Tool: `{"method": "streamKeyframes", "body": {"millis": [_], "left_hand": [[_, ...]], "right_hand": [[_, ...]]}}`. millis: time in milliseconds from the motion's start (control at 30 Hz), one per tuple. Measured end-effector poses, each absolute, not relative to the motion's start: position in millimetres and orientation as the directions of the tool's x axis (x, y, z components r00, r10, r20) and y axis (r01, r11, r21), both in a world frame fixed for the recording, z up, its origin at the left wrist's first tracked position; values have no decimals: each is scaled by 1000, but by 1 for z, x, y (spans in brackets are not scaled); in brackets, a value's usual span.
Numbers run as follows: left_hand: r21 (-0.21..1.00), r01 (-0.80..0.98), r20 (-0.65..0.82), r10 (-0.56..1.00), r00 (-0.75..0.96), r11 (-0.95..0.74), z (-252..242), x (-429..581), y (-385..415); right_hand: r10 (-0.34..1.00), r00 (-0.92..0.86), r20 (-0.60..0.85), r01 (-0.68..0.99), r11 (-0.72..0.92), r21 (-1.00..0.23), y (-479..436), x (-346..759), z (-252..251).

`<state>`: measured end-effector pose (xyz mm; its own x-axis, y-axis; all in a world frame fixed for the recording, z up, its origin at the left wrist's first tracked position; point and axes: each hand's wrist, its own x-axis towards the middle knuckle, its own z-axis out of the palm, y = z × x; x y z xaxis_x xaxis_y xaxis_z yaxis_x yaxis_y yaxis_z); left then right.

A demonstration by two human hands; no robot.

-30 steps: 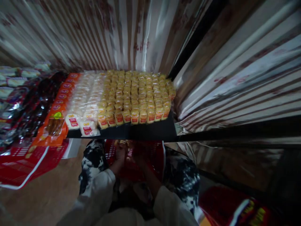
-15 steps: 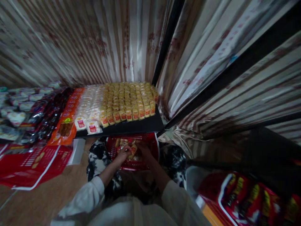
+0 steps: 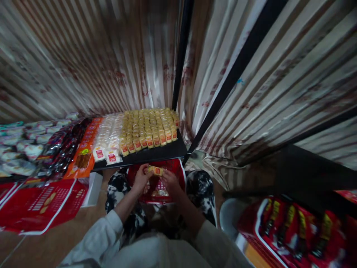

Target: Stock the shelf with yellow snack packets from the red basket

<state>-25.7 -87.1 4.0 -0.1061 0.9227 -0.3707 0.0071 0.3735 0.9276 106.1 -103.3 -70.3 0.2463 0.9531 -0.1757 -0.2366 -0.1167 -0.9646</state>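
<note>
A small yellow snack packet (image 3: 155, 171) with a red label is stretched between my two hands, lying sideways above a red plastic basket (image 3: 182, 175). My left hand (image 3: 141, 178) pinches its left end, and my right hand (image 3: 170, 180) grips its right end. The basket sits between my knees, with some more wrapped packets (image 3: 160, 192) at its bottom, partly hidden by my hands. Just beyond, rows of yellow packets (image 3: 150, 130) stand on a black shelf (image 3: 156, 153), beside white packets (image 3: 113, 156) with red labels.
Left along the shelf lie an orange bag (image 3: 80, 160), dark shiny packets (image 3: 63, 149) and white packets (image 3: 33, 149). Another red basket (image 3: 52, 204) is at the left. A basket of red bags (image 3: 298, 227) stands at the right, near black metal bars (image 3: 220, 96) and a striped curtain (image 3: 125, 56).
Both hands have come up from inside the basket with the yellow packet, now held level near its far rim. The view has shifted slightly.
</note>
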Motion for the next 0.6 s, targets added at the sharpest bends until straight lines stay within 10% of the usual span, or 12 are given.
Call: {"method": "streamKeyframes", "body": {"millis": [233,600], "left_hand": [[942,193,-258,960,-109,275,11,-18,-75],[873,486,-36,999,-34,48,57,-8,-6]], "right_hand": [[854,224,-470,-583,-269,-767,-106,96,-58],[876,480,-45,-57,-20,-998,-51,133,-20]]}}
